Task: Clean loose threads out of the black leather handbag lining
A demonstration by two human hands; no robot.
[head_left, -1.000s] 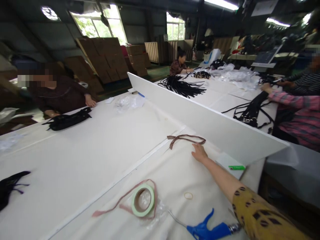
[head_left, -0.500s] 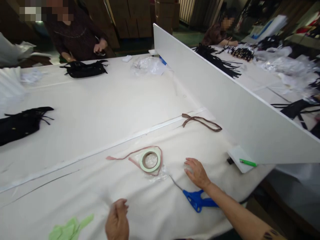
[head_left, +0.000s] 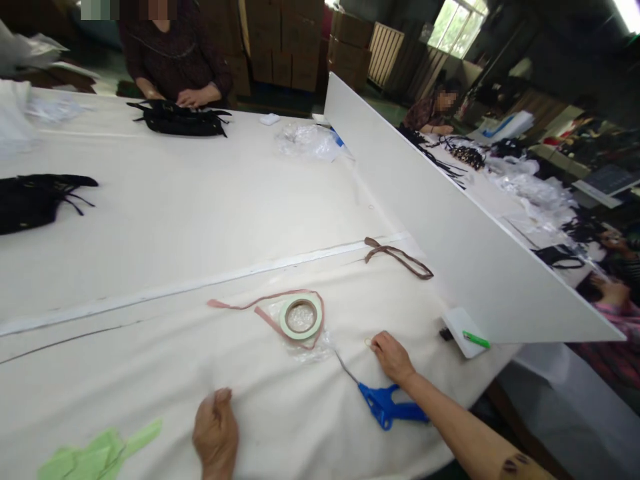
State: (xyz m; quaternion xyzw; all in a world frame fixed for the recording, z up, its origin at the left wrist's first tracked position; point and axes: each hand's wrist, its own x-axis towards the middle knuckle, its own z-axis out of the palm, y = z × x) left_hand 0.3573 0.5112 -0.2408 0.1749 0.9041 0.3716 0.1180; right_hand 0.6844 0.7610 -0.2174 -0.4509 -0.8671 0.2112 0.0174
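My right hand [head_left: 393, 358] rests low over the cloth with its fingertips pinched on a thin yellowish loop like a rubber band [head_left: 368, 342]. Just below that wrist lies a blue air blow gun [head_left: 387, 403], its thin metal nozzle pointing up and left. My left hand [head_left: 216, 430] is closed near the front edge; whatever its fingers hold, if anything, is hidden. Between the hands and farther off sits a pale green tape roll [head_left: 283, 321], with a pinkish strap [head_left: 270, 319] looped round it on clear plastic. Light green scraps [head_left: 97, 457] lie left of my left hand.
A white upright divider [head_left: 450, 227] bounds the right side. Beside it lie a brown strap loop [head_left: 405, 258] and a green cutter [head_left: 476, 340] on a white pad. Black bags [head_left: 187, 122] lie across the table [head_left: 210, 207]; one is before a person opposite. Other people sit beyond the divider.
My right hand's fingers have come together on the small loop. My left hand stays closed. The view has shifted, and the person opposite now has both hands at the black bag.
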